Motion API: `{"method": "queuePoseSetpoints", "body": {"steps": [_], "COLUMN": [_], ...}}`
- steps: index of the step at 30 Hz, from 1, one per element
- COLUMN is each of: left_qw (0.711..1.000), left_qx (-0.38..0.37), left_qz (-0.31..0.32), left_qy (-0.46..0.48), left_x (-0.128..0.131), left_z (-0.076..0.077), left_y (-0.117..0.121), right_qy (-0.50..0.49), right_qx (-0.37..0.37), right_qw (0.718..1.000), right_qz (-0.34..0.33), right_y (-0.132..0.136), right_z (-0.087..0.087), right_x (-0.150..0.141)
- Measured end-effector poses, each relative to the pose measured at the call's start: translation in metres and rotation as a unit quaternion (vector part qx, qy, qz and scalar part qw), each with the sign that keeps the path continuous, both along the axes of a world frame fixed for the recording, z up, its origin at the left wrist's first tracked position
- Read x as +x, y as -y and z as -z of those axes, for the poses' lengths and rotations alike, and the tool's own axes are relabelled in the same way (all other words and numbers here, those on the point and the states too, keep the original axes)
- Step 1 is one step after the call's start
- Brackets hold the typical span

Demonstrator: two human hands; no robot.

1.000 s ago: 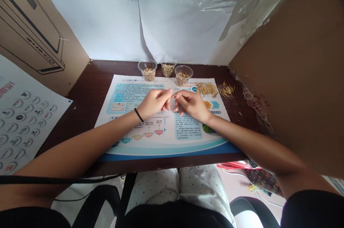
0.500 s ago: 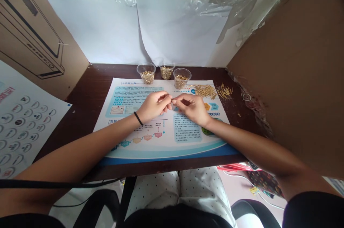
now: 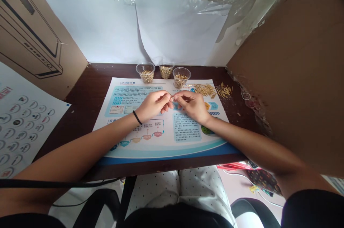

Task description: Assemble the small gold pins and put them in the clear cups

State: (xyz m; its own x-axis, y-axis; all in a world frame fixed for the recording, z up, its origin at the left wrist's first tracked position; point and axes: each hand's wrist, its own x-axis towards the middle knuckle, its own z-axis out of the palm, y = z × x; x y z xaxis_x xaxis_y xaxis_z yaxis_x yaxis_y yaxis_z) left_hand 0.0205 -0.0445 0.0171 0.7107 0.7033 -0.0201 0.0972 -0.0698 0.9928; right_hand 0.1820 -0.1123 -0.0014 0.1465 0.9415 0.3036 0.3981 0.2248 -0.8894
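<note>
Over the printed sheet [image 3: 150,145], my left hand [image 3: 157,104] and my right hand [image 3: 192,106] meet fingertip to fingertip. Thumb and forefinger of each are pinched on a small thin metal pin [image 3: 172,98], which glints in the narrow gap between them. Most of the pin is hidden by the fingers. Just behind my hands stand three clear plastic cups: the left cup [image 3: 146,76], the middle cup [image 3: 166,71] and the right cup [image 3: 181,78], each with small gold metal parts inside. To the right of them lies a pile of slim gold pins [image 3: 204,91].
More gold pins [image 3: 225,90] lie loose on the dark wooden table [image 3: 80,88]. A white ring [image 3: 246,96] lies near the right cardboard wall [image 3: 298,77]. Another cardboard panel [image 3: 34,31] and a sheet with round logos [image 3: 24,124] flank the left side.
My fingertips have drawn slightly apart, the right hand shifting a little to the right, and more of the pin shows between them. The cups and piles stay where they were.
</note>
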Motion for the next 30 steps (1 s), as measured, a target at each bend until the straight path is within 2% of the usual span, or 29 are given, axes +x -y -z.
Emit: {"method": "queuePoseSetpoints", "body": {"steps": [4, 7, 11, 14, 20, 30], "left_qw": [1.0, 1.0, 0.999, 0.996, 0.989, 0.985], "left_qx": [0.002, 0.001, 0.02, 0.058, 0.116, 0.145], "left_qz": [-0.007, 0.0, -0.002, 0.021, 0.077, 0.082], "left_qy": [0.006, 0.007, -0.036, -0.058, -0.045, -0.042], "left_x": [-0.0003, -0.0004, -0.0008, -0.0017, -0.0041, -0.0035], "left_z": [-0.0006, -0.0013, -0.0039, -0.005, -0.0009, 0.002], "left_y": [0.0004, 0.0003, 0.0013, 0.0016, -0.0018, -0.0032], "right_qy": [0.099, 0.122, 0.121, 0.11, 0.082, 0.082], "right_qx": [0.019, 0.028, 0.043, 0.043, 0.038, 0.048], "right_qw": [0.995, 0.992, 0.991, 0.992, 0.994, 0.993], "right_qz": [-0.011, -0.035, -0.037, -0.05, -0.066, -0.076], "right_y": [0.0008, 0.0011, 0.0021, 0.0026, 0.001, 0.0], "right_z": [-0.0008, -0.0005, -0.0014, -0.0018, 0.0006, 0.0013], "right_x": [-0.0003, -0.0008, -0.0012, -0.0005, 0.0019, 0.0017]}}
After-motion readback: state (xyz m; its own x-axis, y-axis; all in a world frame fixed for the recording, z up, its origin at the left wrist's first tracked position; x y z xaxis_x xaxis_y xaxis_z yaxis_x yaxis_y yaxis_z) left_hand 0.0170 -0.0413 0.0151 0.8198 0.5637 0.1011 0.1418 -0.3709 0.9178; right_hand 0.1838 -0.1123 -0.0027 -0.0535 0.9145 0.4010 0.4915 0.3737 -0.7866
